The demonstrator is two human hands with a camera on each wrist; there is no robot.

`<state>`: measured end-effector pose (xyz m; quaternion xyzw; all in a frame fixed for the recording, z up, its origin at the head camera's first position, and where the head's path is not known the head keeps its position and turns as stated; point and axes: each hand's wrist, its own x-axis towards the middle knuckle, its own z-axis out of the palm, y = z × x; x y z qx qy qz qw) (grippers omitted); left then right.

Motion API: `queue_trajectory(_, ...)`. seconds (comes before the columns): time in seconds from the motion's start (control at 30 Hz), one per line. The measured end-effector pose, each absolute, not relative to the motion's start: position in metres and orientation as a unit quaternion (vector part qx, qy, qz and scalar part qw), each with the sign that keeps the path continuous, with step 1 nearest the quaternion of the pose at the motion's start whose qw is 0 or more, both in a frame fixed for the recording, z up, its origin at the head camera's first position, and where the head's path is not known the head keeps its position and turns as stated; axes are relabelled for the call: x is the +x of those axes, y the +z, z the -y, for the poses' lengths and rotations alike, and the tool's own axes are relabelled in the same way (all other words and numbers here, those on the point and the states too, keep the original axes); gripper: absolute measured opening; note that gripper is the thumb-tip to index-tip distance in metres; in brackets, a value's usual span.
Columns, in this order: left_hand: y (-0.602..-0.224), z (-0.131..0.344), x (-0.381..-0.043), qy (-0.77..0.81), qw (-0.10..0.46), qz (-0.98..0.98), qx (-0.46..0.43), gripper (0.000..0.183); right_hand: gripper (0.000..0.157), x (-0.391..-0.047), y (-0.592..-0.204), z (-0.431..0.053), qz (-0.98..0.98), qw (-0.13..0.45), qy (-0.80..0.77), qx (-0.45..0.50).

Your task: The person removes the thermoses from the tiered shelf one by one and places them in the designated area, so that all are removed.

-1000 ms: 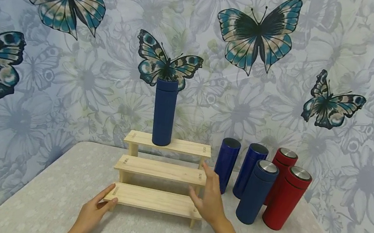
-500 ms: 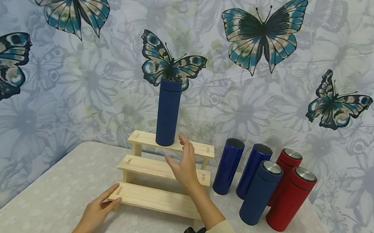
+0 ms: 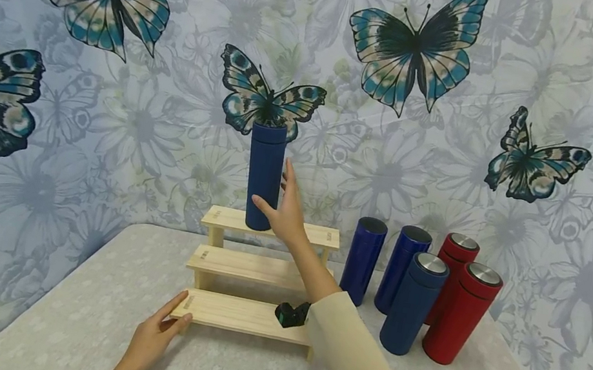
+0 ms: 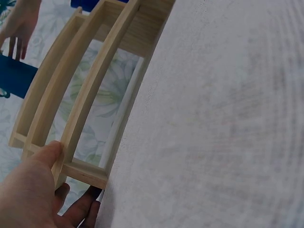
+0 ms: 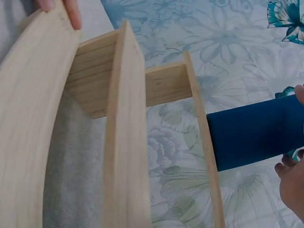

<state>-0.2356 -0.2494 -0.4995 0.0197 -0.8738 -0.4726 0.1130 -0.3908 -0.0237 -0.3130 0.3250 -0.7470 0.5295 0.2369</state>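
Observation:
In the head view a matte navy thermos bottle [image 3: 264, 173] stands upright on the top tier of a three-tier wooden display shelf [image 3: 234, 313]. My right hand [image 3: 287, 213] is at the bottle's right side, its thumb across the front and its fingers extended along the edge. The right wrist view has the blue bottle [image 5: 256, 135] reaching between thumb and fingers at the frame's right edge. With my left hand [image 3: 152, 334] I grip the left end of the lowest tier. The left wrist view puts that thumb on the board [image 4: 66, 152], the fingers underneath.
Right of the shelf stand two glossy blue bottles [image 3: 362, 261], another matte navy bottle [image 3: 413, 306] and two red bottles [image 3: 459, 317] with silver lids. A black wrist device [image 3: 291, 315] overlaps the lowest tier. Butterfly-patterned fabric [image 3: 160, 155] hangs behind the table [image 3: 76, 305].
My right hand has moved up and left from the shelf's right end to the navy bottle on the top tier. The left hand stays on the lowest tier.

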Motion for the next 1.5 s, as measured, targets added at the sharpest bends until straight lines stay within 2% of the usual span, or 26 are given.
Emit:
queue_trajectory(0.23, -0.501, 0.246, -0.238, -0.474, 0.122, 0.872, 0.015, 0.063, 0.095, -0.406, -0.312, 0.029, 0.752, 0.214, 0.537, 0.317)
queue_trajectory(0.53, -0.499, 0.245, -0.237, -0.469, 0.122, 0.875, 0.020, 0.062, 0.091, -0.400, -0.321, 0.025, 0.766, 0.256, 0.515, 0.286)
queue_trajectory(0.97, -0.499, 0.249, -0.235, -0.467, 0.110, 0.877, 0.036, 0.064, 0.091, -0.342, -0.348, 0.001, 0.711, 0.335, 0.526, 0.325)
queue_trajectory(1.13, -0.500, 0.249, -0.234, -0.464, 0.108, 0.878, 0.040, 0.064, 0.094, -0.317, -0.353, -0.024, 0.694, 0.341, 0.538, 0.335)
queue_trajectory(1.37, -0.499, 0.248, -0.236, -0.465, 0.106, 0.878, 0.038, 0.064, 0.094, -0.273, -0.338, -0.070, 0.682, 0.385, 0.514, 0.349)
queue_trajectory(1.5, -0.499, 0.248, -0.237, -0.461, 0.107, 0.880, 0.036, 0.064, 0.098, -0.274, -0.358, -0.102, 0.707, 0.380, 0.507, 0.315)
